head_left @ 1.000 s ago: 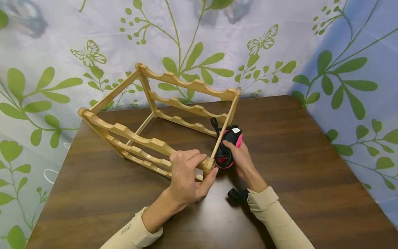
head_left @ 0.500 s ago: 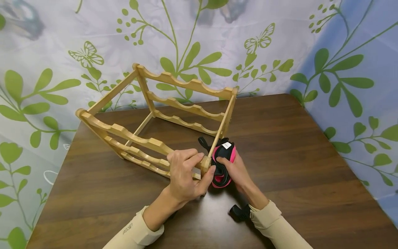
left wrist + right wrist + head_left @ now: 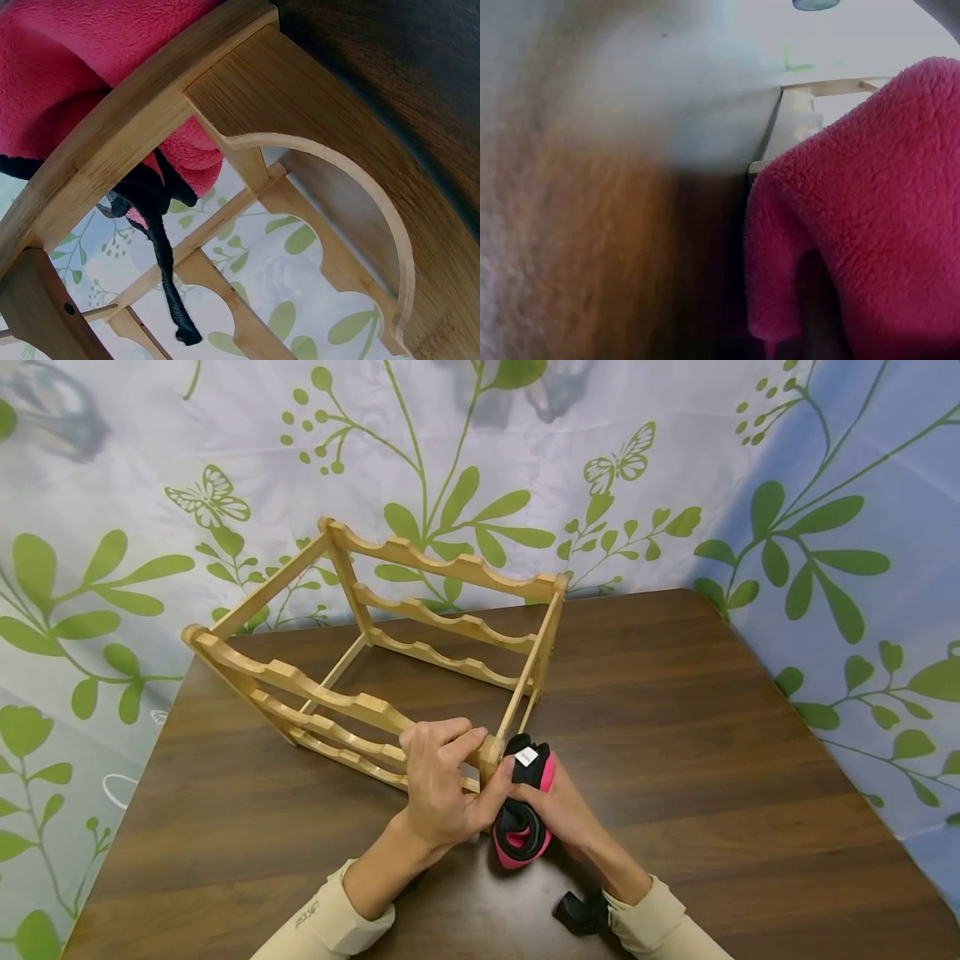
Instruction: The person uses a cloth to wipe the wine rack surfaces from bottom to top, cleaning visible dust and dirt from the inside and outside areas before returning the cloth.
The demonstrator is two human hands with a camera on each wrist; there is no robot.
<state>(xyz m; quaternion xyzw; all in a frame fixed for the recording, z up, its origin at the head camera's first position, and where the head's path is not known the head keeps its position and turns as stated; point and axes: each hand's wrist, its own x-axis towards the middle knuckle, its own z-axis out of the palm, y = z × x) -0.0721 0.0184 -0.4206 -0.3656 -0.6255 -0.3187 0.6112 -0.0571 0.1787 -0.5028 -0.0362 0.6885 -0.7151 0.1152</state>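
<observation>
A wooden rack (image 3: 390,714) with scalloped rails, like a wine rack, stands tilted on the table. My left hand (image 3: 442,785) grips its near right corner post, fingers over the top and thumb at the side. My right hand (image 3: 570,814) holds a folded pink fleece cloth (image 3: 510,858) with black parts and a white tag against the outside of that corner. Pink fleece (image 3: 112,52) and a dangling black strap (image 3: 169,277) show behind the rack's bars in the left wrist view. In the right wrist view, the cloth (image 3: 877,202) fills the right side; that hand's fingers are mostly hidden.
The dark brown wooden table (image 3: 675,718) extends around the rack on all sides. A printed leaf-and-butterfly curtain (image 3: 510,460) hangs directly behind the table. A black device (image 3: 581,912) sits at my right wrist, by the sleeve cuff.
My right hand has drawn the cloth along the rack's right side rail, toward me and the near corner. My left hand keeps its grip on the corner. The rack has hardly moved.
</observation>
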